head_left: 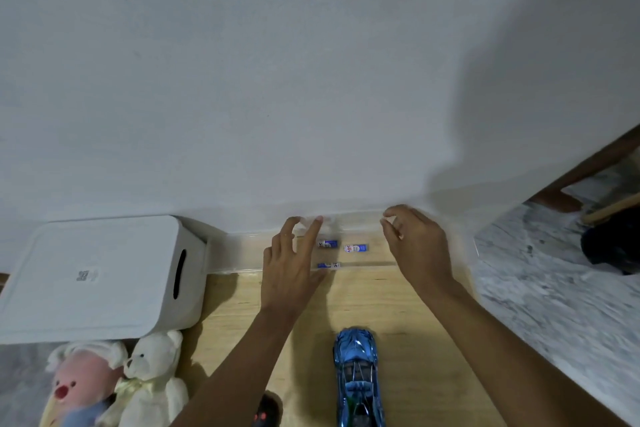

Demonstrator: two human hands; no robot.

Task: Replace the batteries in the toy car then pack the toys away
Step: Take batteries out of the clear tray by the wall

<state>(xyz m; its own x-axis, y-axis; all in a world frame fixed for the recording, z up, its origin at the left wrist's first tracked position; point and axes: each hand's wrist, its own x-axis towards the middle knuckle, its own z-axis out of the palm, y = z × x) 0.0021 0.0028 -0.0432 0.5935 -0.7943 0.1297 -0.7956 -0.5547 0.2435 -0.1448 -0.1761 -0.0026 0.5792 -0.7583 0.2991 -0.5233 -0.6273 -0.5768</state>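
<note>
A clear plastic box (377, 234) lies on the wooden floor against the white wall, with three blue-and-white batteries (356, 248) inside it. My left hand (289, 270) spans the box's left part, fingertips on the far rim and thumb at the near wall. My right hand (417, 246) grips the far rim further right with curled fingers. The shiny blue toy car (358, 374) stands on the floor nearer to me, between my forearms, touched by neither hand.
A white lidded storage bin (100, 274) stands at the left by the wall. Two plush toys, a pink-faced one (78, 388) and a white bear (152, 378), lie below it. A black remote (265, 414) sits at the bottom edge. Marble flooring (554, 288) is on the right.
</note>
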